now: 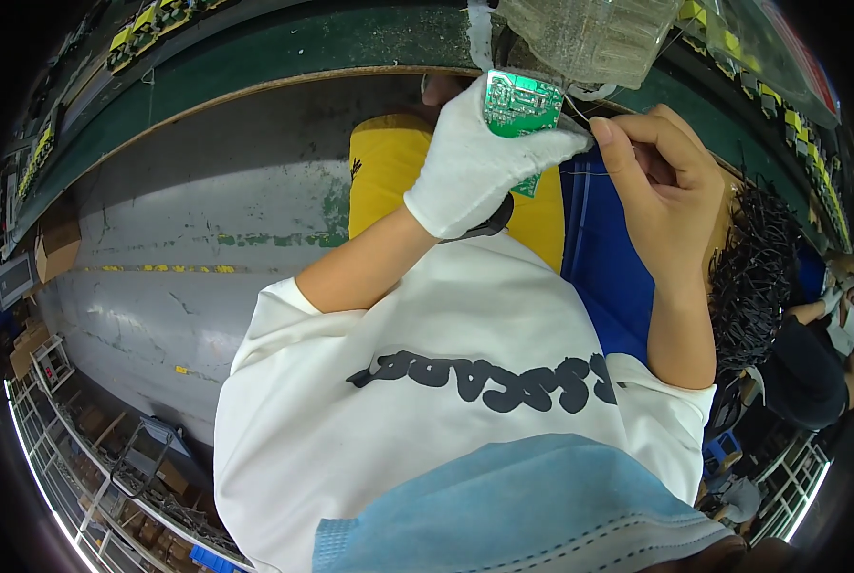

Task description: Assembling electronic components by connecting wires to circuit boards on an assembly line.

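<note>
A green circuit board [522,103] is held upright toward one o'clock of the view, gripped by the white-gloved left hand [489,158], whose fingers are closed on it with the thumb laid across its face. At about four o'clock from the board, a thin strand [577,108] is pinched between thumb and forefinger of the bare right hand [670,167]; whether the board is touched by it cannot be told. Black cables [756,277] are heaped at three o'clock. A green worktop [341,40] is seen at twelve.
</note>
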